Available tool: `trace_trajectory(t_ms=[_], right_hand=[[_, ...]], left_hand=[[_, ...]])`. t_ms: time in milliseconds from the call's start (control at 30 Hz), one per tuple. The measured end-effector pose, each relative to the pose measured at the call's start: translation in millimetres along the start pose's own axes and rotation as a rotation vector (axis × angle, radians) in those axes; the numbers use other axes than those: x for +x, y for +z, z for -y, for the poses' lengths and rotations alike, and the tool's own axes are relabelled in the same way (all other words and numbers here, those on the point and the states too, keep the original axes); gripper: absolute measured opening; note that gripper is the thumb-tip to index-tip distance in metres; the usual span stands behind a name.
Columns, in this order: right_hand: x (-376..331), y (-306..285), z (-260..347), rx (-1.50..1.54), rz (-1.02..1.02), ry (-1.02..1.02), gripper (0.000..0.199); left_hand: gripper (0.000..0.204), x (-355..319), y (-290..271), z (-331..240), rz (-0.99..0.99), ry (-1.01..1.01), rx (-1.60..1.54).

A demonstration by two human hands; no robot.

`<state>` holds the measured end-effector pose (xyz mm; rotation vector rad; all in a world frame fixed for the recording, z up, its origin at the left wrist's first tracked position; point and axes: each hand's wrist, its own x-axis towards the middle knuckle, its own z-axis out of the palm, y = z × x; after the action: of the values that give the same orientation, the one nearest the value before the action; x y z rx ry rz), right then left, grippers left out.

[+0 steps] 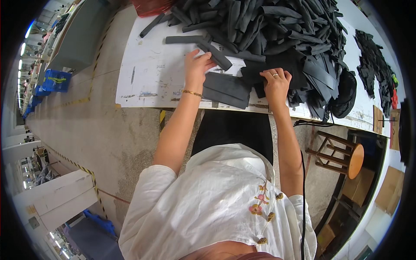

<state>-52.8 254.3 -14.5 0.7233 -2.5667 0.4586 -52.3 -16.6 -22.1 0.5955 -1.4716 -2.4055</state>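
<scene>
While the person's left hand (199,67) is gripping a strip (220,59) towards eleven o'clock, the right hand (277,84) is resting curled on cloth (252,74) at one, pinch unclear, probably steadying it; the pile (277,32) is lying at twelve, seemingly for easy reach.

We find the white table (143,60) brightly and fairly evenly lit, with deep shading between pieces of the dark pile (242,26) on it. Far left of the table, we note a row of tube lights (23,48), glaring, 1 fringed blue. Beneath its right end, we record dimness. Outward from it, fisheye distortion bends straight edges toward black corners; distant detail leftward is indistinct.
</scene>
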Motion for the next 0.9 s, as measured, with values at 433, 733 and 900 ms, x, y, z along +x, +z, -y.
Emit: trace_trajectory(t_ms=[433,733,900], right_hand=[[-1,-21,2,0.007,0.074,0.074,0.020],[6,-38,15,0.171,-0.041,0.081,0.048],[5,-51,51,0.320,0.148,0.159,0.063]], left_hand=[[0.023,-28,2,-13,-0.041,-0.437,-0.337],[0.021,-37,5,-15,0.225,-0.354,-0.377],[0.015,-39,5,-12,0.237,-0.291,-0.292]])
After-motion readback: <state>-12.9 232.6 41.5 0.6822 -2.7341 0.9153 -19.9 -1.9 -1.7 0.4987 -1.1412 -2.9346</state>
